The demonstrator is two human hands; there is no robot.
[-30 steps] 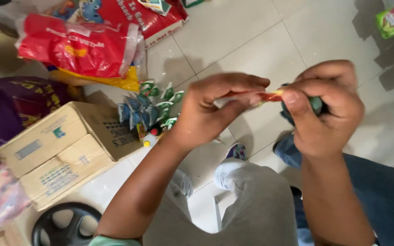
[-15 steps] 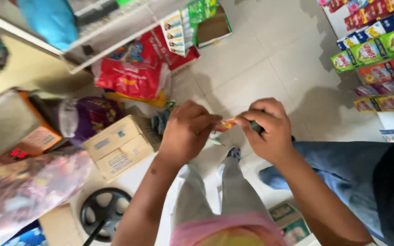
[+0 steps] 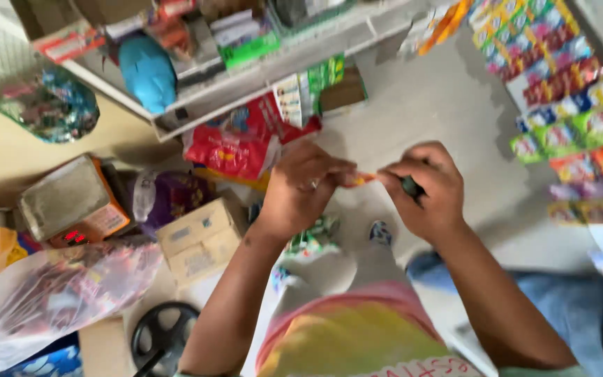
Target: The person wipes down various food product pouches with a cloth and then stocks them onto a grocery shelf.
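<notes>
My left hand (image 3: 303, 187) and my right hand (image 3: 427, 187) are raised together in the middle of the head view, fingertips meeting. Between them they pinch a small orange wrapper (image 3: 361, 179). My right hand also has a dark green object (image 3: 411, 186) tucked in its fingers. Below the hands, on the pale tiled floor (image 3: 448, 119), lies a bunch of small green and white packets (image 3: 312, 237). My legs and a multicoloured garment (image 3: 357, 328) fill the lower middle.
A cardboard box (image 3: 200, 237), a purple bag (image 3: 176, 195) and a red bag (image 3: 235, 146) sit left of the hands. A shelf (image 3: 246, 77) with goods runs across the top. Hanging sachet strips (image 3: 567, 105) are at right. A clear plastic bag (image 3: 50, 293) and black wheel (image 3: 162, 335) lie lower left.
The view has tilted up, bringing the shelf and hanging sachets into sight. Both hands stay joined on the orange wrapper and appear farther from the camera.
</notes>
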